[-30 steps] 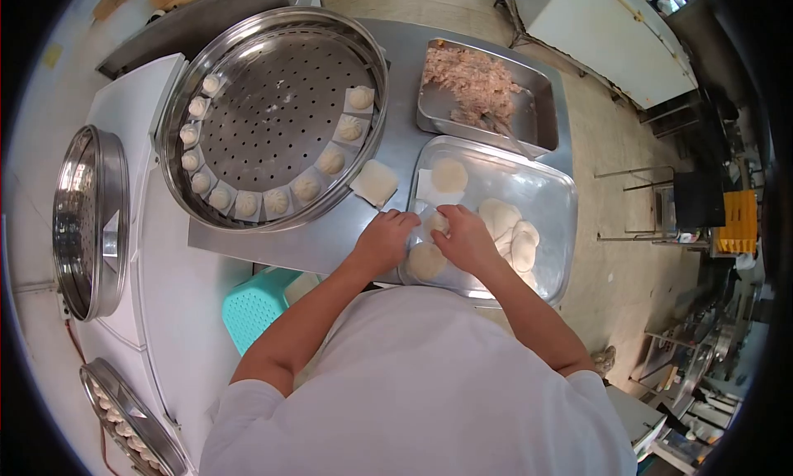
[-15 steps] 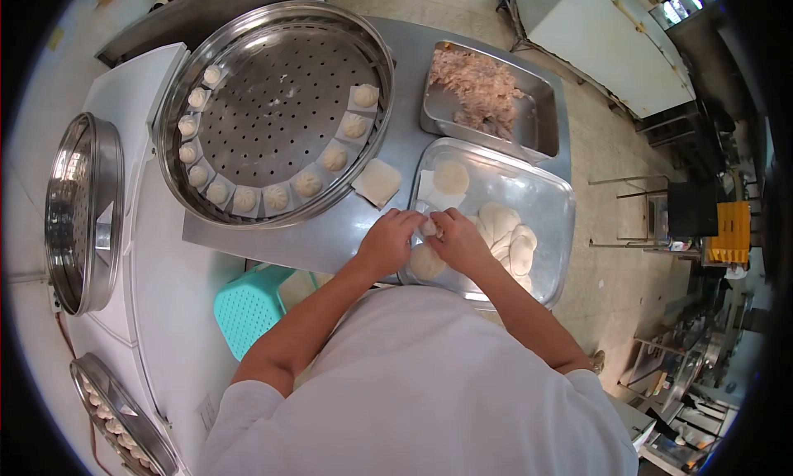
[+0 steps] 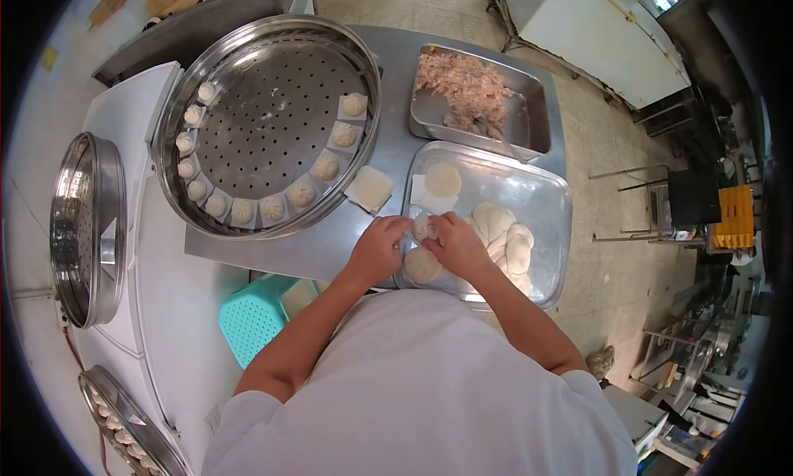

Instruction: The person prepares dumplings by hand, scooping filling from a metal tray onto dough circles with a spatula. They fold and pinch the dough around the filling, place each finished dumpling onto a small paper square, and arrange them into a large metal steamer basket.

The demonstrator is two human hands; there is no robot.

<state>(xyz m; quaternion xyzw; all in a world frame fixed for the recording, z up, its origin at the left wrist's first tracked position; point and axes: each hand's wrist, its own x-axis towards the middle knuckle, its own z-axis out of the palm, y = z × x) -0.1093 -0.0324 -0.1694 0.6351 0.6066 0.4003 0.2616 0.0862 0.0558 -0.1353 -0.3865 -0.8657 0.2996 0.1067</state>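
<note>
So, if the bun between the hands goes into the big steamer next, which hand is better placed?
Likely the left hand: it is nearer the big steamer. The right hand is at the bun too, but on the side away from the steamer.

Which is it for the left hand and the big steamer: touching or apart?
Apart. The head view shows a strip of steel table between the left hand and the big steamer.
</note>
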